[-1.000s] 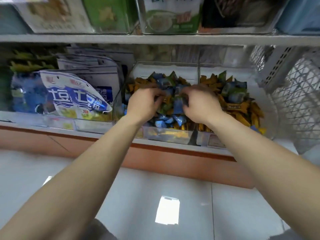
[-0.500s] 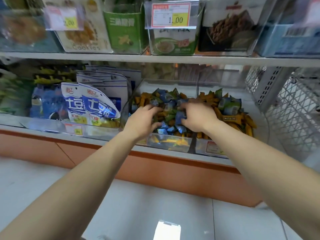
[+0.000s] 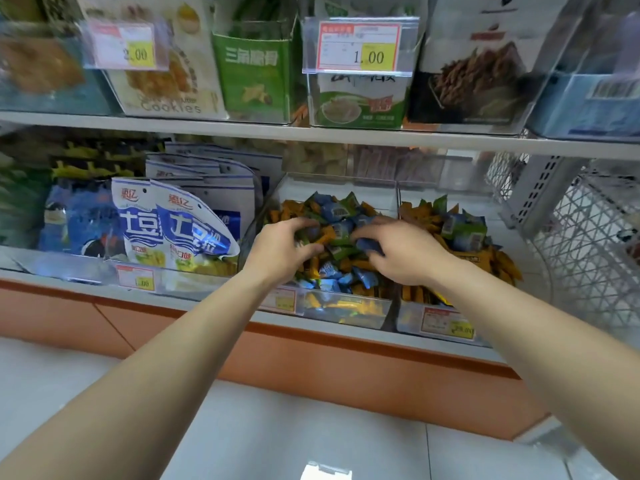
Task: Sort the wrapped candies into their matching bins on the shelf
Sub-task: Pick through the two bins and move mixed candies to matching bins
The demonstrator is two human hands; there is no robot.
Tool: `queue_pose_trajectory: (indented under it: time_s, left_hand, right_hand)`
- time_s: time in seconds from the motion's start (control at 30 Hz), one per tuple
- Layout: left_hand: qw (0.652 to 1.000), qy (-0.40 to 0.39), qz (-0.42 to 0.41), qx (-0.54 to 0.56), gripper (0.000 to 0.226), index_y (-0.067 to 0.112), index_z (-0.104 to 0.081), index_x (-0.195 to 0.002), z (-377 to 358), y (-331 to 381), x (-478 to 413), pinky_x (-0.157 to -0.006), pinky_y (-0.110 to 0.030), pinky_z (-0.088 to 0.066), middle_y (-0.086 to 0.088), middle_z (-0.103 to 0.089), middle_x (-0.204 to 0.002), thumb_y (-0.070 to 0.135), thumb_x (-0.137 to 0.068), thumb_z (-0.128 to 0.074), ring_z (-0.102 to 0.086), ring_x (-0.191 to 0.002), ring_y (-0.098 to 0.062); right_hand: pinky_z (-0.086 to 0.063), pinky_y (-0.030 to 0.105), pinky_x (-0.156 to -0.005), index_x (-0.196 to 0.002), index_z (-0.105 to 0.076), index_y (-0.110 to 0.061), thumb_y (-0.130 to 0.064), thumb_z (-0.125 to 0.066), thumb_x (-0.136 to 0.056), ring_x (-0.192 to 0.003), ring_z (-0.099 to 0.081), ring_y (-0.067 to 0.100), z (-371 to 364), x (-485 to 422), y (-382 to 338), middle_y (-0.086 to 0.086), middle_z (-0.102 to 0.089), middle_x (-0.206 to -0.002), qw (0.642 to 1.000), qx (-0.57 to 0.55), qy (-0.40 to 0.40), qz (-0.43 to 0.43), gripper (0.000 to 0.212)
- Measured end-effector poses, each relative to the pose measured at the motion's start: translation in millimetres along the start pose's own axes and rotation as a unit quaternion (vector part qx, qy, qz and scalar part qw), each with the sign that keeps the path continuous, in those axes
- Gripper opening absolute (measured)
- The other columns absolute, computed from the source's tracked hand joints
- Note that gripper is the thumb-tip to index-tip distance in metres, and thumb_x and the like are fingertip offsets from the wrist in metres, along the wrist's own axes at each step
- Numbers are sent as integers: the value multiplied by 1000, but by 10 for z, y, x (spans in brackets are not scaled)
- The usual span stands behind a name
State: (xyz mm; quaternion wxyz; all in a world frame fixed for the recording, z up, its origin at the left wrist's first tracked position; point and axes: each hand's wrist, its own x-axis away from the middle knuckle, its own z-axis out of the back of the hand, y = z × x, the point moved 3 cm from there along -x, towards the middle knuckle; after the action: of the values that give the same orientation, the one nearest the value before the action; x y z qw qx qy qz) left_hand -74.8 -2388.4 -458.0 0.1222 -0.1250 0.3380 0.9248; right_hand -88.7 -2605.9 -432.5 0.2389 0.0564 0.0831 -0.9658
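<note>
Candies [image 3: 341, 216] in blue, green and orange wrappers fill the clear bin [image 3: 346, 308]; right hand [image 3: 407, 252] pinches a blue candy [image 3: 370, 244]; left hand [image 3: 280, 251] curls into the pile, grip unclear; price tag [image 3: 360, 46] above reads "1.00"; box [image 3: 166, 84] reads "Cookies".

Orange, blue and green candies [image 3: 341, 214]; blue-and-white snack bags [image 3: 183, 225]; white lattice basket [image 3: 596, 244].
</note>
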Motion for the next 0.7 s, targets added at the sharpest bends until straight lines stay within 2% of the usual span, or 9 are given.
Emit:
queue_pose_trajectory:
  time_s: [0.03, 0.1, 0.2, 0.3, 0.37, 0.47, 0.57, 0.63, 0.7]
  left_hand:
    - [1000, -2, 2, 5, 52, 28, -62, -131, 4, -3, 0, -91, -32, -53, 5, -67, -125, 38, -82, -78, -62, -111, -14]
    - [1000, 1, -3, 13, 50, 26, -65, -126, 18, 6, -2, -88, -25, -48, 7, -67, -121, 36, -80, -80, -60, -110, -12]
    - [999, 24, -39, 1, 21, 34, -67, -103, 54, 120, 22, -82, -26, -45, 13, -63, -108, 33, -84, -76, -57, -100, -8]
    - [994, -12, -94, -49, 10, 40, -65, -87, -13, 320, 95, -79, -31, -49, 16, -59, -100, 31, -86, -69, -57, -94, -7]
    - [988, -77, -93, -92, 3, 38, -65, -83, -108, 382, 165, -76, -34, -52, 14, -59, -98, 38, -85, -67, -59, -92, -10]
    - [978, -154, -70, -120, 19, 35, -72, -85, -146, 339, 196, -73, -30, -50, 12, -58, -101, 53, -80, -72, -57, -89, -9]
    - [973, -197, -71, -93, 17, 31, -77, -88, -95, 313, 152, -81, -26, -46, 10, -63, -107, 45, -79, -79, -57, -97, -6]
    - [973, -199, -75, -93, 8, 31, -77, -85, -89, 314, 138, -82, -28, -45, 9, -63, -103, 38, -81, -79, -59, -99, -9]
    - [972, -192, -83, -106, 6, 30, -76, -84, -105, 318, 139, -80, -30, -47, 8, -62, -100, 36, -84, -76, -60, -94, -12]
  right_hand:
    - [-45, 39, -99, -130, -57, -39, -22, -50, -92, -121, -53, 20, 5, 40, -11, -4, -55, -135, 1000, -17, 4, 14, 43]
    - [-48, 41, -97, -125, -58, -45, -20, -46, -92, -118, -54, 19, -34, 104, -31, -8, -55, -135, 998, 10, -51, 38, 44]
    - [-52, 42, -88, -125, -54, -47, -38, -47, -89, -105, -59, 19, -41, 74, -25, -8, -62, -125, 987, 77, -139, 39, 38]
    - [-53, 37, -80, -130, -52, -45, -60, -62, -81, -102, -59, 18, -20, -55, -42, -9, -63, -116, 980, 106, -162, 42, 53]
    - [-49, 32, -71, -131, -54, -42, -59, -68, -77, -101, -58, 19, -74, -100, -66, -7, -62, -114, 980, 134, -144, 38, 59]
    - [-44, 29, -65, -123, -61, -41, -53, -67, -77, -97, -59, 18, -143, -105, -76, -6, -65, -110, 986, 137, -83, 38, 48]
    - [-46, 30, -78, -115, -67, -41, -49, -62, -81, -100, -60, 14, -128, -71, -34, -10, -68, -111, 994, 100, -29, 33, 36]
    - [-48, 29, -79, -112, -70, -39, -47, -60, -83, -99, -61, 14, -116, -36, -23, -10, -70, -112, 997, 67, 1, 31, 31]
    - [-53, 31, -79, -113, -71, -33, -43, -61, -85, -99, -62, 14, -63, 7, -11, -9, -70, -115, 999, -12, 40, 14, 31]
